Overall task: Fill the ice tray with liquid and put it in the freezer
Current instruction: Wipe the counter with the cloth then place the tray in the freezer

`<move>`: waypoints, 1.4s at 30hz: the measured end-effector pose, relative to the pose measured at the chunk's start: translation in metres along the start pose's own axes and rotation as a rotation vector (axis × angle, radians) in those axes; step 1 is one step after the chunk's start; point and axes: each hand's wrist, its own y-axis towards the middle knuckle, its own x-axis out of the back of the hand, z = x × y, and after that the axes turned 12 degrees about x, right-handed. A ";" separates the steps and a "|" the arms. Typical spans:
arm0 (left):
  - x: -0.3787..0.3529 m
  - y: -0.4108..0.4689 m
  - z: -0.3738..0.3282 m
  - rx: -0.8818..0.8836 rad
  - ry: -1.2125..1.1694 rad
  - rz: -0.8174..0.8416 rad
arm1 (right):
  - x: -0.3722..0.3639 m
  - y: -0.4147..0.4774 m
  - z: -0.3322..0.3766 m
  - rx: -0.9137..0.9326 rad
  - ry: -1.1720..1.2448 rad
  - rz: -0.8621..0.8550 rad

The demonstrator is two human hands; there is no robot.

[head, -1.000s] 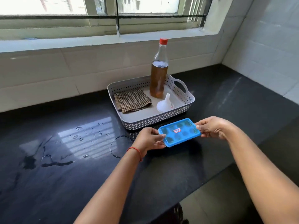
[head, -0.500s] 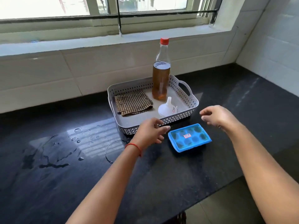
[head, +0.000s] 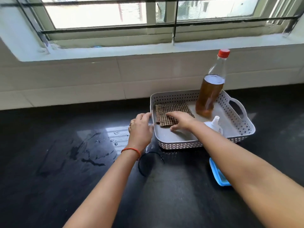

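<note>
Presently both hands work at the white basket (head: 236,129): left hand (head: 140,127) spread at its rim, right hand (head: 178,120) spread on the checked cloth (head: 171,109). Blue ice tray (head: 217,175) sits on the desk (head: 82,178), unfilled; next, uncap the bottle (head: 209,94).

basket (head: 236,102) interior crowded: bottle (head: 209,94) at back right, funnel (head: 213,125) before it, checked cloth (head: 171,111) at left under right hand (head: 180,120). left hand (head: 140,127) at basket's left wall. counter (head: 49,162) open to left, though wet. ice tray (head: 217,174) near front edge, under right forearm.
</note>
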 end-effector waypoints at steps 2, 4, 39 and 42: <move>0.000 0.002 0.007 0.005 -0.051 0.043 | -0.006 0.010 -0.009 0.019 -0.043 -0.079; 0.002 0.003 0.012 0.022 -0.107 0.089 | -0.008 0.017 -0.018 0.042 -0.071 -0.176; 0.126 -0.009 0.304 0.023 0.196 -0.274 | -0.110 0.082 0.234 -0.516 0.013 -0.141; 0.127 -0.007 0.312 0.068 0.133 -0.292 | -0.124 0.107 0.272 -0.230 -0.081 -0.113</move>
